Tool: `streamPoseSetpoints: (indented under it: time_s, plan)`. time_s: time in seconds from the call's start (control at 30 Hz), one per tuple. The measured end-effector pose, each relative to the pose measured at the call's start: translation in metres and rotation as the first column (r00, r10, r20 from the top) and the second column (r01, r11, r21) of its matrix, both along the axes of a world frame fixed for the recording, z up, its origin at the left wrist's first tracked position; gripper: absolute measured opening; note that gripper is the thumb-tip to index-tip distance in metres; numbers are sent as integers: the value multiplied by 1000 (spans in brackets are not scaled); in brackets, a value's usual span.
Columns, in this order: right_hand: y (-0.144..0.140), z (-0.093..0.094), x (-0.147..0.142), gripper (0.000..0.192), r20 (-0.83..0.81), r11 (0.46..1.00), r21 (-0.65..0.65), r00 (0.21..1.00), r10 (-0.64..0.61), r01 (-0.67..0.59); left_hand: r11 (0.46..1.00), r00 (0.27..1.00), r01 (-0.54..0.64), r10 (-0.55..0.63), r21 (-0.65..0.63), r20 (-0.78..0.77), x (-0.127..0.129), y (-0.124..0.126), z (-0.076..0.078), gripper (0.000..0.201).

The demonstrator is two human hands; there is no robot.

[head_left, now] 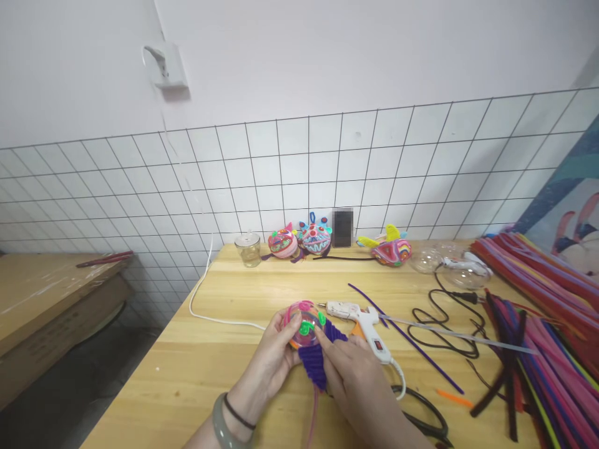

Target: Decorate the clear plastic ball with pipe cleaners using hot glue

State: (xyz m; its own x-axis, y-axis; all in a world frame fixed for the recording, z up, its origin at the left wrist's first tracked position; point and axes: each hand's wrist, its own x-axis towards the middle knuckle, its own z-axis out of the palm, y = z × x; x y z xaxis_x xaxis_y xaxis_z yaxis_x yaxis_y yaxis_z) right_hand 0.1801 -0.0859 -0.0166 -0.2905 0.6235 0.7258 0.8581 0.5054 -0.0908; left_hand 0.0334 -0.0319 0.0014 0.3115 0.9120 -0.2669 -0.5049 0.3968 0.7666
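My left hand (270,358) holds a clear plastic ball (305,323) from its left side; the ball is wrapped with pink, green and purple pipe cleaners. My right hand (352,374) presses on the purple coiled part (314,360) of that ball, index finger pointing at the green spot. A pink pipe cleaner end (311,418) hangs down from it toward me. A white hot glue gun (361,319) lies on the wooden table (224,355) just right of the ball, touching neither hand.
Three finished colourful ornaments (316,239) and a small glass jar (248,249) stand along the tiled wall. Heaps of pipe cleaners (547,312) fill the right side. Black scissors (427,419), a black cord (444,324), clear half shells (449,262) and a long purple pipe cleaner (407,340) lie nearby.
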Motion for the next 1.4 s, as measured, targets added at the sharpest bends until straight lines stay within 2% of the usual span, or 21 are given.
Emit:
streamPoseSetpoints:
  time_s: [0.4,0.6,1.0,1.4]
  plan:
    - [0,-3,0,36,7,999,-31,1000,-4,4,1000,1000,-29,29,-6,-3,1,-1,1,34]
    - [0,-5,1,36,-2,996,-85,1000,-4,4,1000,1000,-1,1,-17,9,1,-2,6,30]
    - [-1,-3,1,35,-6,998,-63,1000,-7,6,1000,1000,-9,9,-28,5,2,-3,9,25]
    - [0,-5,1,36,4,999,-38,1000,1,0,1000,1000,6,-6,-9,-19,0,1,0,29]
